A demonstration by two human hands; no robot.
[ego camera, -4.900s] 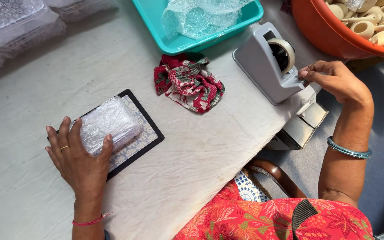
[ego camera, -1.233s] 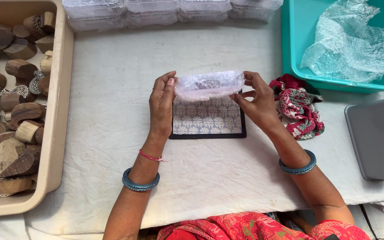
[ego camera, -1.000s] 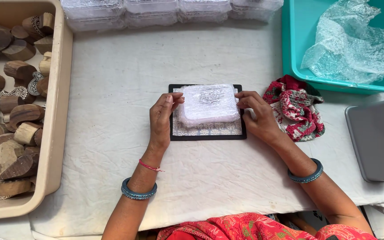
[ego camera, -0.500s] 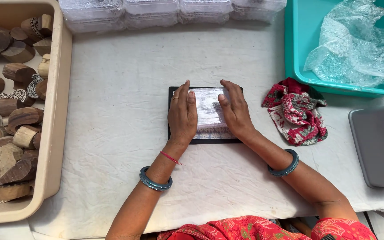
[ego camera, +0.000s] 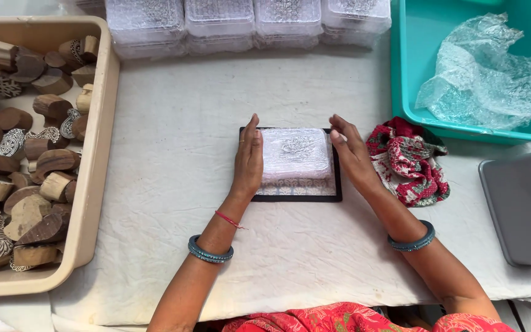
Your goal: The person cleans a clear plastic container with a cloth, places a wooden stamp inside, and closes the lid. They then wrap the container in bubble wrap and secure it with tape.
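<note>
Both our left hand and right hand have slid off the top to flank the bubble-wrapped block on the black-framed pad, seemingly pressing its sides.

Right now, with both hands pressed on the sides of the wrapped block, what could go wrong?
1. The left hand and right hand only flank the bubble-wrapped block; the wrap may loosen if it is not taped, which cannot be seen here.
2. The block could slide off the black-framed pad under uneven pressure.
3. The red patterned cloth lies close beside the right hand and might snag.
</note>
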